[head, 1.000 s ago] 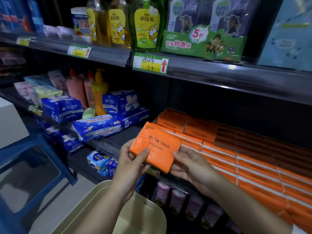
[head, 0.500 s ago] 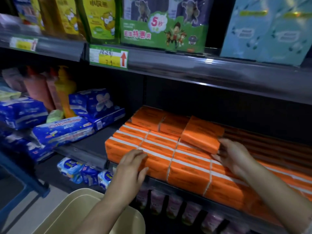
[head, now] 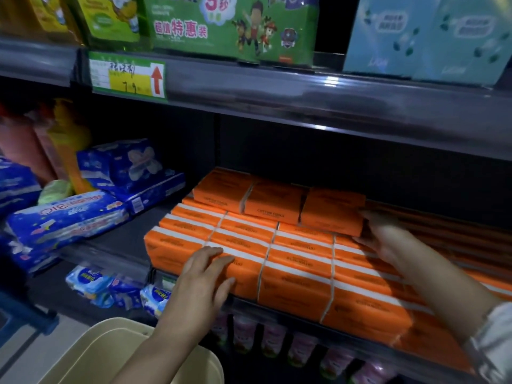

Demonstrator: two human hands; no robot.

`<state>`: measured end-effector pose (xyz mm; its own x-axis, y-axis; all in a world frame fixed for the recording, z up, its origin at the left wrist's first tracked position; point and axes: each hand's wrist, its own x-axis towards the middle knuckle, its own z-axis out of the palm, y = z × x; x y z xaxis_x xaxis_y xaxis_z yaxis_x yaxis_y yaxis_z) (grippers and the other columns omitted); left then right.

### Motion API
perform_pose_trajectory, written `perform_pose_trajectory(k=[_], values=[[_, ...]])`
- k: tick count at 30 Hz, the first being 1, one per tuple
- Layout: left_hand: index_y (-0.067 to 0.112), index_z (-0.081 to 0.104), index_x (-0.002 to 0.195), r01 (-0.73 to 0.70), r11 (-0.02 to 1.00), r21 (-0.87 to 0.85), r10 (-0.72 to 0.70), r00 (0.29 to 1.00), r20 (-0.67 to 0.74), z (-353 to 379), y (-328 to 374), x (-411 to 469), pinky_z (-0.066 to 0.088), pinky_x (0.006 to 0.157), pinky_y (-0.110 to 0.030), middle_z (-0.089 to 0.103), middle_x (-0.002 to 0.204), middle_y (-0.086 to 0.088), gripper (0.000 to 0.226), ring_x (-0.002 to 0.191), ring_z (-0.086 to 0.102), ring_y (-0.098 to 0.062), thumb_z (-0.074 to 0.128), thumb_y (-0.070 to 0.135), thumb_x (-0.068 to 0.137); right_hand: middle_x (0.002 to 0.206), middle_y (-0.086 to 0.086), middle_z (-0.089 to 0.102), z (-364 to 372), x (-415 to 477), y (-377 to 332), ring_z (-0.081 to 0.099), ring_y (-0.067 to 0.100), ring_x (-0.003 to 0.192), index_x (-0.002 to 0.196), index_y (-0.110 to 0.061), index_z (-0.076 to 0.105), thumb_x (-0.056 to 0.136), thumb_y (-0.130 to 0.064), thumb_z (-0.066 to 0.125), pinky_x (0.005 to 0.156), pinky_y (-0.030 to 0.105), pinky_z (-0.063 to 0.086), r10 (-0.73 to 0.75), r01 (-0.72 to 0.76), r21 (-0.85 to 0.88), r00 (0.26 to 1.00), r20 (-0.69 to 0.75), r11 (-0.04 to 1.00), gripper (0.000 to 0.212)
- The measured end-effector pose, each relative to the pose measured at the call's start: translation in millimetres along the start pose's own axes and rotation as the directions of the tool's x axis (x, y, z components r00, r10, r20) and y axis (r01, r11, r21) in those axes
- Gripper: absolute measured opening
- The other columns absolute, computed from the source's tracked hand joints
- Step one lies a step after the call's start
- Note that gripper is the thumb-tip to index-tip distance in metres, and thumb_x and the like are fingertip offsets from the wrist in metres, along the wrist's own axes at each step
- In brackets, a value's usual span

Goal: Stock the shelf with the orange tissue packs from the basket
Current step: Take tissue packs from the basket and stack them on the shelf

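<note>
The fingers (head: 219, 261) of the left hand (head: 202, 281) lie straight and slightly apart, flat on the top of a front-row pack in the block of orange tissue packs (head: 299, 261), gripping nothing. The fingers (head: 371, 216) of the right hand (head: 388, 242) lie against the right end of the top pack (head: 332, 214). One finger reaches along its upper edge and the thumb sits just under its lower edge. Whether they grip the pack or only press on it cannot be told.

That top pack lies flat on the block, at the back, and is the rightmost of three. It sits just beside the middle pack (head: 273, 206), with a narrow dark gap between them, and the left pack (head: 221, 192) touches the middle one. The block below fills the middle shelf (head: 116, 256) in tight rows from its front edge back, with white bands across the tops.

To the left on the same shelf lie blue wrapped packs (head: 66, 217), with blurred orange and yellow bottles (head: 69, 145) behind them. The shelf above carries a green price tag (head: 127, 77) with a red arrow, a green box (head: 232, 26) with cartoon dogs and pale blue boxes (head: 424, 34). Pink bottles (head: 302, 347) stand on the shelf below. The rim of the cream basket (head: 91, 353) shows at the bottom, under the left forearm. A light sleeve (head: 493, 342) covers the right wrist.
</note>
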<state>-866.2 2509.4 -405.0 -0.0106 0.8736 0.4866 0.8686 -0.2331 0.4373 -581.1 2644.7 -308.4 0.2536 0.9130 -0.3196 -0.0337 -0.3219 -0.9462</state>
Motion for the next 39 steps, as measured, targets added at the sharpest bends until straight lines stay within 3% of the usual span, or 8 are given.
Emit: perform_pose_trajectory(k=[5,15,18,22,29,33,37,39], values=[[0.02,0.062,0.118,0.016,1.0,-0.002,-0.016,0.999,0.038,-0.2,0.0,-0.4,0.034,0.098,-0.029,0.052,0.125,0.0,0.041,0.12,0.042,-0.016,0.074,0.021,0.078,0.084,0.003,0.057,7.6,1.5,8.8,0.056,0.017,0.076,0.106,-0.017,0.051,0.097,-0.03,0.044,0.08,0.037,0.048,0.013,-0.011,-0.171,1.0,0.012,0.985,0.018],[0.017,0.06,0.123,-0.032,0.999,-0.015,0.033,0.998,0.054,-20.8,-2.8,-8.2,0.031,0.102,-0.03,0.049,0.132,-0.002,0.043,0.124,0.04,-0.017,0.071,0.023,0.081,0.11,0.01,0.056,8.2,-19.7,5.4,0.054,0.029,0.106,0.12,-0.01,0.054,0.096,-0.033,0.047,0.083,0.033,0.037,-0.167,0.134,-0.494,0.986,-0.023,0.859,0.034],[0.019,0.063,0.116,-0.017,1.0,0.01,0.017,0.999,0.027,-39.5,-10.5,-15.1,0.037,0.096,-0.029,0.053,0.123,0.0,0.039,0.115,0.046,-0.017,0.055,0.037,0.083,0.119,0.016,0.061,10.0,-39.7,10.1,0.056,0.032,0.11,0.123,-0.007,0.057,0.091,-0.026,0.055,0.092,0.035,0.042,-0.433,0.331,-0.591,0.901,-0.035,0.736,0.037],[0.017,0.067,0.107,0.047,0.995,0.092,-0.051,0.997,0.051,-68.9,-30.0,-39.4,0.036,0.089,-0.022,0.06,0.109,-0.002,0.041,0.099,0.056,-0.022,0.047,0.04,0.08,0.113,0.012,0.056,41.5,-94.2,29.9,0.054,0.027,0.11,0.123,-0.007,0.057,0.088,-0.014,0.059,0.093,0.026,0.037,-0.617,0.608,-0.589,0.755,0.223,0.532,0.036],[0.01,0.07,0.096,0.161,0.964,0.213,-0.187,0.977,0.105,-128.3,-77.5,-101.7,0.037,0.079,-0.026,0.065,0.089,-0.008,0.043,0.081,0.063,-0.031,0.045,0.041,0.08,0.103,-0.004,0.047,126.8,-178.7,96.7,0.051,0.014,0.097,0.121,-0.009,0.059,0.085,-0.011,0.063,0.082,0.012,0.03,-0.512,0.804,-0.415,0.593,0.622,0.427,0.037],[0.011,0.068,0.106,0.335,0.906,0.258,-0.372,0.922,0.11,-156.7,-110.7,-151.3,0.04,0.085,-0.032,0.064,0.1,-0.01,0.029,0.096,0.06,-0.032,0.06,0.032,0.087,0.103,0.001,0.05,170.8,-193.7,148.7,0.053,0.019,0.096,0.119,-0.007,0.06,0.085,-0.01,0.062,0.079,0.013,0.031,-0.348,0.795,-0.424,0.582,0.735,0.433,0.035],[0.013,0.063,0.117,0.458,0.847,0.27,-0.505,0.852,0.138,-172.5,-147.3,-197.4,0.039,0.092,-0.032,0.061,0.111,-0.009,0.034,0.107,0.055,-0.027,0.064,0.028,0.087,0.109,0.008,0.057,210.3,-190.8,203.8,0.05,0.012,0.086,0.121,-0.01,0.058,0.086,-0.016,0.061,0.06,0.011,0.032,-0.127,0.774,-0.483,0.573,0.81,0.409,0.035],[0.014,0.06,0.121,0.49,0.824,0.285,-0.548,0.818,0.175,-174.2,-163.6,-211.2,0.039,0.092,-0.032,0.059,0.114,-0.009,0.038,0.109,0.053,-0.026,0.061,0.031,0.088,0.118,0.008,0.056,226.7,-189.5,228.7,0.052,0.013,0.092,0.128,-0.009,0.053,0.087,-0.019,0.061,0.066,0.014,0.031,-0.015,0.757,-0.514,0.567,0.824,0.405,0.042]])
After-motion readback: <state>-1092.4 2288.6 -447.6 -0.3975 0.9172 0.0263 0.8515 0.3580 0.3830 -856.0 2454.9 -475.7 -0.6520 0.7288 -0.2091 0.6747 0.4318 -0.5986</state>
